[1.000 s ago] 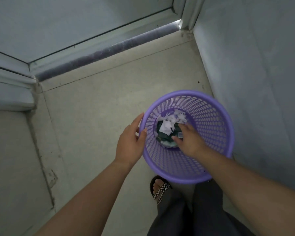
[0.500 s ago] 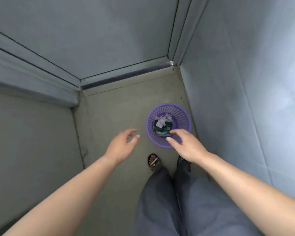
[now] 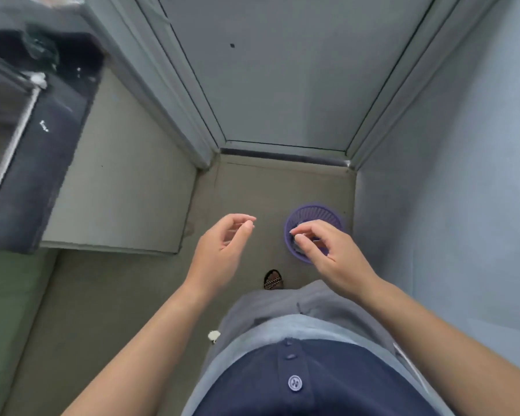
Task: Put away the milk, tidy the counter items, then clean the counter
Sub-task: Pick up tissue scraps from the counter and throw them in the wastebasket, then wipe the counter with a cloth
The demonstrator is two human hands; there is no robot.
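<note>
Standing, looking straight down. Left hand [image 3: 222, 247] hangs in front of the body with fingers loosely curled and nothing in it. Right hand [image 3: 330, 253] is likewise slack and empty, held over the purple mesh basket [image 3: 315, 213] that sits on the floor near the right wall, close to the door sill. Milk: not in view anywhere. The counter [image 3: 51, 151] runs along the upper left, well apart from both hands, with a dark top. A few white bits [image 3: 44, 126] lie on it, and there is dark clutter [image 3: 39, 52] at its far end, too motion-smeared to name, possibly a bag or wrapper. One white scrap [image 3: 213, 336] lies on the floor just beside the trouser leg. Handling, judged: the counter top looks hard, smooth and flat, so a damp cloth under a flat palm should glide, sweeping toward the front edge. The bits look light and dry, so cup or pinch them and don't flick. The basket looks light with a stiff rim, which is the place to grasp it.
</note>
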